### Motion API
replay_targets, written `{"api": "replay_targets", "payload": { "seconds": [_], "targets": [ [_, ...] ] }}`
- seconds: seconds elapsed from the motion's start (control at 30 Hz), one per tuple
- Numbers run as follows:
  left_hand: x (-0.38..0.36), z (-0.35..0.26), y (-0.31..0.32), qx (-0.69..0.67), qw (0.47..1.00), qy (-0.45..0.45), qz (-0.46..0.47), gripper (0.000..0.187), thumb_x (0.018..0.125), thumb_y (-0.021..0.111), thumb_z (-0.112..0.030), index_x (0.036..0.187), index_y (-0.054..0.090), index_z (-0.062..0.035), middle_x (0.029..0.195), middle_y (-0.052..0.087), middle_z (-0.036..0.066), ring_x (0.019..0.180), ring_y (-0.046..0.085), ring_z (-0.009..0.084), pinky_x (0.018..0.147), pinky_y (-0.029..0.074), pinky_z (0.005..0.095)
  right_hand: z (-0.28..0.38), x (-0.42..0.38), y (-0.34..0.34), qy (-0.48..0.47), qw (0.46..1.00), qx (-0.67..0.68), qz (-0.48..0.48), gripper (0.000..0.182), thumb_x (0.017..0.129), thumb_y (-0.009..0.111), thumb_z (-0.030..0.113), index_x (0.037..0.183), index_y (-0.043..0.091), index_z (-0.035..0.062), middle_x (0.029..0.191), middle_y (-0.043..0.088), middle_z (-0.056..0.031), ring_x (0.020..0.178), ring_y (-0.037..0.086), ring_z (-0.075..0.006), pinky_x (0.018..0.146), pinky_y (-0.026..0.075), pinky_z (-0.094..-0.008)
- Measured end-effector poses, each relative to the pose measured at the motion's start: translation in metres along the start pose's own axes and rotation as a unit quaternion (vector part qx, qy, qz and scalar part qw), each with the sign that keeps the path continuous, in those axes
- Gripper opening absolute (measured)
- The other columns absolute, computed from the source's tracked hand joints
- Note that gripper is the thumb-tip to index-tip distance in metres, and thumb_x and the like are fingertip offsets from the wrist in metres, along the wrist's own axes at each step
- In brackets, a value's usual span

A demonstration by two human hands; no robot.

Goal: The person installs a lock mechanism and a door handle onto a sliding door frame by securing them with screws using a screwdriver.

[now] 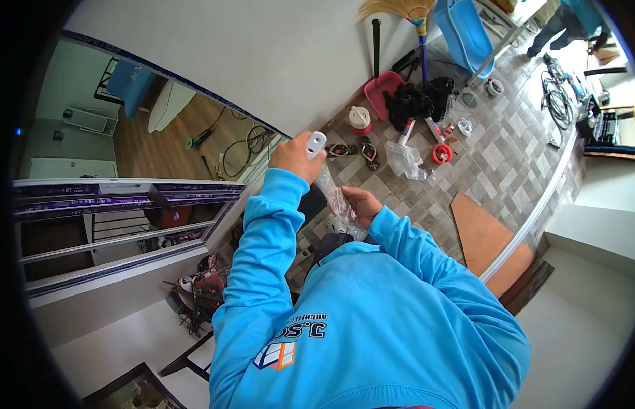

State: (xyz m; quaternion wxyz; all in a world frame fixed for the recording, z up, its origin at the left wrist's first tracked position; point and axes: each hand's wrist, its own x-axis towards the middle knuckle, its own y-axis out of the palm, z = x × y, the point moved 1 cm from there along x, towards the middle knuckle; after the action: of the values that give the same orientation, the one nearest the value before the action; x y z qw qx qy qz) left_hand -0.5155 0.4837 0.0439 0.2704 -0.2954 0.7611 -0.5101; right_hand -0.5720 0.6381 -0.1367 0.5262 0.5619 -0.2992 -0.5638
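Overhead, the left hand (295, 157) pinches a smooth white plastic cap (316, 144); the right hand (362, 204) clutches a crinkly clear plastic bag (336, 199).

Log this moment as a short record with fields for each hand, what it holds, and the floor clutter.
left hand: raised left hand grips a small white plastic part
right hand: lower right hand holds a clear crinkled plastic bag strung between both hands
sleeves: bright blue long sleeves
floor: patterned grey tile floor with red plastic dustpan and straw broom
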Motion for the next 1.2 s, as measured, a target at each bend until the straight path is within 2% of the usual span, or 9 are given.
{"api": "replay_targets", "payload": {
  "seconds": [0.27,0.37,0.43,0.57,0.63,0.67,0.77,1.0,1.2],
  "targets": [
    [-0.005,0.036,0.056,-0.193,0.976,-0.090,-0.036,0.038,0.073,0.074,-0.033,0.093,0.062,-0.0032,0.083,0.066,0.018,0.076,0.064,0.0388,0.069,0.051,0.0444,0.008,-0.046,-0.054,0.024,0.956,0.006,-0.293,0.031,0.090,0.057,0.038,0.093,0.065,0.0089,0.062,0.049,0.0024,0.048,0.041,-0.0101,0.041,0.027,-0.0232],
    [-0.002,0.069,0.124,-0.222,0.910,-0.268,-0.225,0.039,0.074,0.073,-0.038,0.089,0.060,-0.0036,0.086,0.067,0.017,0.077,0.065,0.0375,0.069,0.050,0.0450,0.035,-0.085,-0.075,-0.057,0.907,-0.182,-0.376,0.019,0.087,0.059,0.029,0.090,0.067,0.0118,0.055,0.039,0.0050,0.043,0.029,-0.0094,0.041,0.021,-0.0272],
    [-0.004,0.080,0.181,-0.266,0.858,-0.369,-0.239,0.042,0.075,0.072,-0.040,0.094,0.061,-0.0033,0.088,0.067,0.018,0.079,0.066,0.0362,0.073,0.051,0.0450,0.050,-0.110,-0.100,-0.072,0.875,-0.036,-0.477,0.016,0.084,0.062,0.028,0.092,0.064,0.0145,0.056,0.032,0.0059,0.045,0.030,-0.0100,0.042,0.020,-0.0263],
    [-0.040,0.014,0.161,-0.283,0.905,-0.269,0.168,0.047,0.076,0.071,-0.038,0.108,0.060,-0.0057,0.095,0.067,0.019,0.086,0.067,0.0325,0.076,0.053,0.0404,0.056,-0.166,-0.189,-0.121,0.816,0.042,-0.564,0.022,0.084,0.062,0.022,0.102,0.056,0.0099,0.065,0.038,0.0006,0.053,0.039,-0.0133,0.045,0.034,-0.0280],
    [-0.064,0.036,0.178,-0.219,0.941,-0.222,0.130,0.049,0.075,0.071,-0.040,0.110,0.060,-0.0079,0.097,0.067,0.018,0.087,0.067,0.0325,0.078,0.053,0.0404,0.054,-0.186,-0.199,-0.141,0.793,-0.019,-0.592,0.022,0.084,0.061,0.013,0.103,0.054,0.0054,0.074,0.047,-0.0045,0.061,0.048,-0.0184,0.052,0.046,-0.0287],
    [-0.074,0.047,0.184,-0.139,0.972,-0.157,0.106,0.051,0.074,0.071,-0.042,0.113,0.060,-0.0100,0.099,0.068,0.017,0.089,0.067,0.0324,0.081,0.053,0.0404,0.054,-0.187,-0.196,-0.130,0.796,-0.036,-0.589,0.022,0.084,0.061,0.013,0.103,0.054,0.0054,0.074,0.047,-0.0045,0.061,0.048,-0.0184,0.052,0.046,-0.0287],
    [-0.107,0.127,0.199,-0.186,0.944,-0.248,0.112,0.057,0.072,0.072,-0.043,0.118,0.059,-0.0130,0.109,0.065,0.016,0.103,0.060,0.0354,0.089,0.050,0.0414,0.049,-0.165,-0.183,-0.166,0.816,-0.091,-0.546,0.028,0.085,0.056,0.002,0.112,0.052,0.0003,0.087,0.058,-0.0136,0.072,0.059,-0.0242,0.059,0.052,-0.0298],
    [-0.253,0.339,0.260,-0.208,0.725,-0.655,0.040,0.071,0.070,0.071,-0.032,0.129,0.043,-0.0043,0.120,0.058,0.022,0.115,0.055,0.0378,0.098,0.044,0.0446,0.027,0.011,-0.087,0.091,0.852,-0.344,-0.385,0.031,0.088,0.057,0.004,0.119,0.051,0.0049,0.099,0.062,-0.0150,0.080,0.064,-0.0218,0.064,0.054,-0.0293],
    [-0.296,0.433,0.265,-0.254,0.633,-0.725,0.099,0.077,0.069,0.075,-0.030,0.132,0.040,-0.0019,0.124,0.055,0.023,0.114,0.055,0.0360,0.097,0.045,0.0440,-0.010,0.231,0.038,0.110,0.850,-0.479,-0.190,0.038,0.088,0.062,0.013,0.121,0.048,0.0003,0.086,0.066,-0.0118,0.070,0.065,-0.0189,0.053,0.051,-0.0278]
  ]
}}
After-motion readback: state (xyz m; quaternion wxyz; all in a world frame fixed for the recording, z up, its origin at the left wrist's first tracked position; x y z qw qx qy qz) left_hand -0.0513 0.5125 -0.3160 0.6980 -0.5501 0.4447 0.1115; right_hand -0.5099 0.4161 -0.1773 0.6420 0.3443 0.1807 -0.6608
